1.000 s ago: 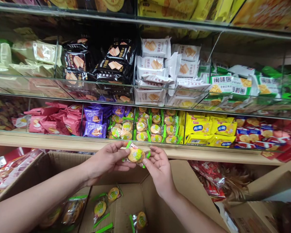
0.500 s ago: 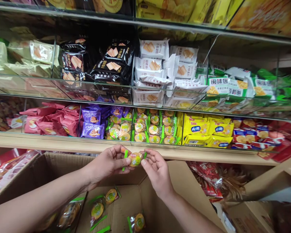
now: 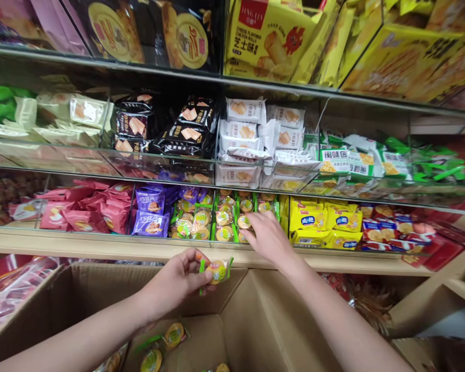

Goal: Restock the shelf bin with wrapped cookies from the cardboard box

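My left hand (image 3: 188,274) pinches a small wrapped cookie packet (image 3: 218,271) with green end strips, just below the shelf edge and over an open cardboard box (image 3: 256,310). Up at the lower shelf, my right hand (image 3: 269,237) reaches over matching cookie packets (image 3: 223,233) standing in rows. Its thumb and fingers are apart, and the fingertips lie against the packets in the right-hand rows. Part of those rows is hidden behind the hand. Inside the box lie several loose cookie packets (image 3: 174,335), some cut off by the lower frame edge.
Purple packets (image 3: 150,223) and pink packets (image 3: 85,219) fill bins to the left, yellow packets (image 3: 325,222) the bin to the right. Clear dividers and a glass shelf edge (image 3: 170,178) run above. White packets (image 3: 246,111) and black packets (image 3: 191,133) occupy the shelf over it.
My right hand has let go of the cookie packet and moved up to the shelf rows. My left hand keeps the packet, slightly lower. The view has tilted upward.
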The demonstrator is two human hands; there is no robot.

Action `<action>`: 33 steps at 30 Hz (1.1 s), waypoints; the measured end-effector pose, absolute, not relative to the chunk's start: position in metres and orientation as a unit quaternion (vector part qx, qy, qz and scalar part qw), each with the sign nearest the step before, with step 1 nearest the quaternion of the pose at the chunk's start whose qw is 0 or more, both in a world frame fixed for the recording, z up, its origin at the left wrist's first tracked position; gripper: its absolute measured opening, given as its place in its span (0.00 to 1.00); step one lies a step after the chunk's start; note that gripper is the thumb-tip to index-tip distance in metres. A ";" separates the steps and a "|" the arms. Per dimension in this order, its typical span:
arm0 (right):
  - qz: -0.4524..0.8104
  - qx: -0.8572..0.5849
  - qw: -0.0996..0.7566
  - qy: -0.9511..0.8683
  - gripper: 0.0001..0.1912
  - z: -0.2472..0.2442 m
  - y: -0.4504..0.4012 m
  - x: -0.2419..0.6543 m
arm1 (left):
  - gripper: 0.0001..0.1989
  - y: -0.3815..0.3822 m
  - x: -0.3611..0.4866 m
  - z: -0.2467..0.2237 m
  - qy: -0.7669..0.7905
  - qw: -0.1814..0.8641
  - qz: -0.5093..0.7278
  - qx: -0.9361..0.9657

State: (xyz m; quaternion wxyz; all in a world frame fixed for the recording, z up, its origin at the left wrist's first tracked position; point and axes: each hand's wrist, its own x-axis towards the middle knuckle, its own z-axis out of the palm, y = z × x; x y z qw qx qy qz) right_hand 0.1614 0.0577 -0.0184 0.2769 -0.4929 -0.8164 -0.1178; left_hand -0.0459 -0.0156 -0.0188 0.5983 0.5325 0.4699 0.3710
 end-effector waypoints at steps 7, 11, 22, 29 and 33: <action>-0.155 -0.496 0.138 -0.843 0.07 -0.008 0.084 0.163 | 0.22 -0.023 -0.046 -0.025 0.476 0.598 0.350 0.542; -0.173 -0.501 0.117 -0.840 0.11 -0.003 0.096 0.165 | 0.22 -0.023 -0.044 -0.025 0.473 0.597 0.345 0.548; -0.202 -0.515 0.082 -0.829 0.10 0.007 0.097 0.156 | 0.21 -0.024 -0.043 -0.027 0.470 0.598 0.343 0.551; -0.207 -0.528 0.082 -0.819 0.10 0.009 0.106 0.154 | 0.20 -0.028 -0.042 -0.032 0.471 0.603 0.339 0.547; -0.208 -0.538 0.096 -0.811 0.14 0.009 0.111 0.157 | 0.19 -0.028 -0.043 -0.034 0.466 0.598 0.344 0.554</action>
